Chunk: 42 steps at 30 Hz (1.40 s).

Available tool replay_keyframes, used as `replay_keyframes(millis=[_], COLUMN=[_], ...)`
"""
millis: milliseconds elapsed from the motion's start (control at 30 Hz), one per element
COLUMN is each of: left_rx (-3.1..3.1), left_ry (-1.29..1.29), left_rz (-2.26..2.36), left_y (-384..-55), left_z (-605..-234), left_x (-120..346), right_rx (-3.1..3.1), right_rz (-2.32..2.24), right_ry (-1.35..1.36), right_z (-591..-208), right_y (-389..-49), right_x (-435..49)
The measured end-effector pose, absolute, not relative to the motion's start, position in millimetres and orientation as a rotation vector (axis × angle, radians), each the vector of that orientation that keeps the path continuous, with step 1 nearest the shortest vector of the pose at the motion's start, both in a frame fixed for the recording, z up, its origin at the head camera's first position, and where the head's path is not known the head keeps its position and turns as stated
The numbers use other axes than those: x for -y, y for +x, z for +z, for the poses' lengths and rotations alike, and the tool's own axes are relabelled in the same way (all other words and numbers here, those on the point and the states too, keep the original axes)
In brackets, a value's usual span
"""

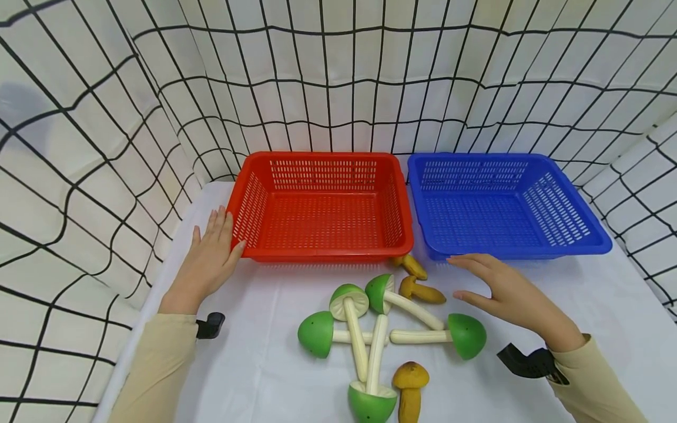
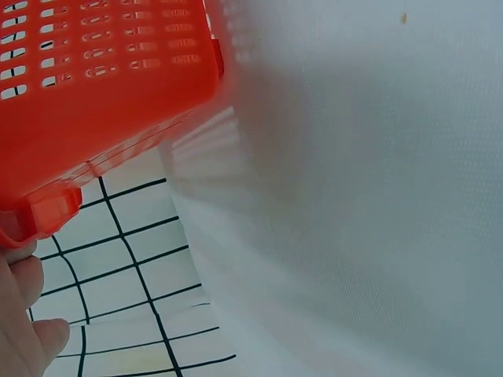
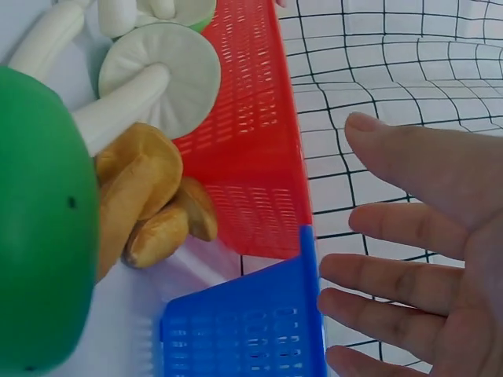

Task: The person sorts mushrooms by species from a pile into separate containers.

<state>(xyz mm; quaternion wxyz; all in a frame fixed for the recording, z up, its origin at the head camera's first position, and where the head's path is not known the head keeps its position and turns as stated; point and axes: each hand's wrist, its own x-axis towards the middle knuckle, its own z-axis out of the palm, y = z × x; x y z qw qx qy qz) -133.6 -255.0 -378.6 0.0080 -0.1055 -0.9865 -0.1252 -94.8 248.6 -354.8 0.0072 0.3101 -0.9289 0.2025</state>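
My left hand (image 1: 210, 258) rests with straight fingers against the near left corner of the red basket (image 1: 322, 255); the left wrist view shows fingertips at its rim. Over the front edge of the blue basket (image 1: 508, 249) hovers my right hand (image 1: 510, 291), fingers spread and holding nothing. Toy mushrooms lie between the hands: several have green caps and white stems, such as the green mushroom (image 1: 468, 336) nearest my right hand. Brown mushrooms lie there too, one (image 1: 423, 291) behind the green ones, another (image 1: 411, 382) in front. A third brown mushroom (image 1: 415, 268) is partly hidden by the red basket.
Both baskets stand side by side at the back of the white table (image 1: 264, 352). Behind them and along the sides rises a white wall with black netting (image 1: 338, 76). Dark straps with small devices (image 1: 529, 361) sit on both wrists.
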Motion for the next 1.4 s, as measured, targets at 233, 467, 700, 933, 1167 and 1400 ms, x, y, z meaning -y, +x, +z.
replay_keyframes(millis=[233,467,700,933,1167,1400], left_rx=[3.069,3.067,3.062,3.056,3.04,3.04], left_ry=[-0.318,-0.315,-0.321,-0.33,-0.337,-0.34], left_rz=[-0.371,-0.382,-0.409,-0.431,-0.431,-0.427], left_y=[-133.4,-133.1,-132.5,-132.4,-131.9,-131.7], left_z=[-379.4,-380.1,-380.6,-380.8,-380.9,-381.1], left_x=[254.9,255.3,255.5,254.5,254.6,255.2], right_rx=[2.959,3.016,3.084,3.112,3.119,3.107], right_rz=[0.667,0.754,0.813,0.832,0.879,0.91], right_ry=[1.025,1.074,1.076,1.069,1.055,1.088], right_z=[-365.1,-377.7,-388.5,-394.4,-399.1,-399.8], right_y=[-84.7,-74.0,-69.9,-69.5,-68.9,-70.1], right_x=[-256.9,-263.7,-265.9,-267.5,-270.9,-271.6])
